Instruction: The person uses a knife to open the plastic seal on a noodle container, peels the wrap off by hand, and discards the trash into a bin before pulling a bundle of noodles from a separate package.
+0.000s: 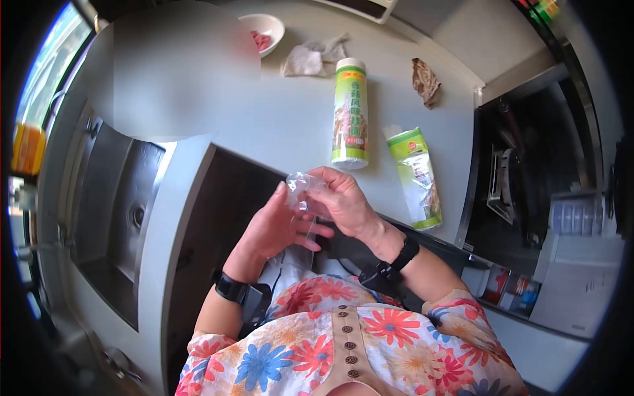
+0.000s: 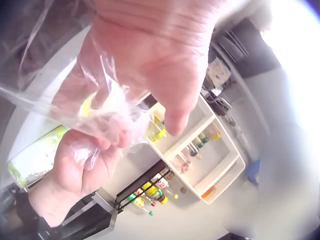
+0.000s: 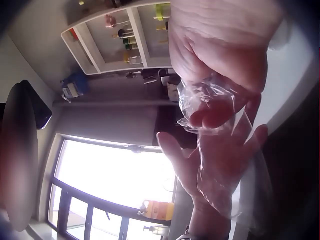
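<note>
A thin, crumpled piece of clear plastic (image 1: 305, 187) is between the two hands, in front of the counter edge. My right hand (image 1: 347, 201) pinches it with curled fingers and thumb. The left hand (image 1: 265, 231) faces it with the thumb raised and the fingers extended and spread. In the right wrist view, the loose plastic (image 3: 206, 95) bunches at the right fingertips and hangs across the left palm. The left wrist view shows the same film (image 2: 107, 107) draped along the left fingers.
On the counter (image 1: 284, 112) stand or lie a green-and-white noodle pack (image 1: 351, 115), a flat green packet (image 1: 416, 178), a pale cloth (image 1: 310, 59), a crumpled brown scrap (image 1: 426, 82) and a white bowl (image 1: 277, 30) with pink pieces. A sink (image 1: 112, 191) is at left.
</note>
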The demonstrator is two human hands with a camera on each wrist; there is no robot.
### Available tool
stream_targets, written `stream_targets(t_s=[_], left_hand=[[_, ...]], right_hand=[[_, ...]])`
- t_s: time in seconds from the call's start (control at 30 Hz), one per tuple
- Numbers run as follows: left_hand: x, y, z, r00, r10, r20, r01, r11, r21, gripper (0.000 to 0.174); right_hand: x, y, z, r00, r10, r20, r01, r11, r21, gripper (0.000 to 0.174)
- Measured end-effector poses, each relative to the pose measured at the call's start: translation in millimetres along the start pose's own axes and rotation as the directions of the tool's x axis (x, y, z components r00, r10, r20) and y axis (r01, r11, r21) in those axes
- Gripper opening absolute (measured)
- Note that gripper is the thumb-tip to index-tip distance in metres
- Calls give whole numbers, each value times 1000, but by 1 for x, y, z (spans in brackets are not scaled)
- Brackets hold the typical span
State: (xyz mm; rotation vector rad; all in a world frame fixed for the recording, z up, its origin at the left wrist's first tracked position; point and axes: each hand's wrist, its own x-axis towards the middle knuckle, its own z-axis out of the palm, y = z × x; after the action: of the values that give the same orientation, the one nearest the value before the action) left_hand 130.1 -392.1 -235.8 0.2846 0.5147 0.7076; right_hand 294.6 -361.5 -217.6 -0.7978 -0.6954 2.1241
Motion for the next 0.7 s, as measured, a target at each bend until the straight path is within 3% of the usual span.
stream_targets(t_s=[0.07,0.13,0.2,0.23,0.27,0.3,0.33,0.37,0.4,0.43,0.47,0.5,0.53,0.57,0.6,0.63,0.67,0.7], left_hand=[[-8,-19,5,1000,1,28,1,998,-67,59],[-18,-36,4,997,-41,-66,47,995,93,53],[-32,-52,8,996,5,-92,3,996,85,44],[-37,-61,8,980,107,-170,-42,937,348,37],[-42,-68,10,951,220,-218,-52,807,589,31],[-46,-71,25,858,423,-290,-42,621,783,18],[-47,-75,29,714,694,-92,-117,249,961,10],[-50,-70,36,664,748,-19,-94,109,990,12],[-53,-63,42,612,788,62,-60,-32,998,13],[-55,-61,41,616,787,-12,-43,49,998,12],[-54,-66,32,607,794,-14,-43,50,998,12],[-49,-73,16,639,761,-113,-181,292,939,11],[-48,-79,3,678,709,-195,-300,510,806,10],[-50,-88,-3,728,659,-191,-303,559,772,14],[-58,-91,12,754,614,-232,-180,534,826,16],[-63,-99,16,810,553,-193,-153,518,842,15],[-69,-103,19,804,550,-226,-92,491,866,13],[-71,-110,14,744,664,-72,-133,252,959,9]], right_hand=[[-6,9,-19,981,-193,-5,166,855,-491,17],[-15,11,-31,984,-178,5,152,828,-539,15],[-22,13,-40,907,-411,93,286,438,-853,13],[-24,10,-40,849,-491,196,364,275,-890,15],[-30,13,-42,851,-484,203,369,277,-887,15],[-35,17,-45,885,-380,271,328,95,-940,17],[-40,21,-46,912,-262,316,300,-101,-949,19],[-48,26,-43,947,-163,278,280,-11,-960,17],[-56,30,-40,931,-101,351,355,26,-935,15],[-65,24,-30,952,91,294,265,244,-933,13],[-74,17,-18,920,291,262,120,427,-896,13],[-80,20,-13,909,343,236,-11,587,-810,13],[-84,17,-7,904,350,246,-3,581,-814,13],[-87,11,-1,941,277,195,-28,638,-769,12],[-85,10,6,961,227,156,-49,698,-715,13],[-82,14,12,983,163,87,-54,705,-707,12],[-78,22,15,993,117,27,-65,712,-699,11],[-74,35,13,996,78,50,-17,688,-726,10]])
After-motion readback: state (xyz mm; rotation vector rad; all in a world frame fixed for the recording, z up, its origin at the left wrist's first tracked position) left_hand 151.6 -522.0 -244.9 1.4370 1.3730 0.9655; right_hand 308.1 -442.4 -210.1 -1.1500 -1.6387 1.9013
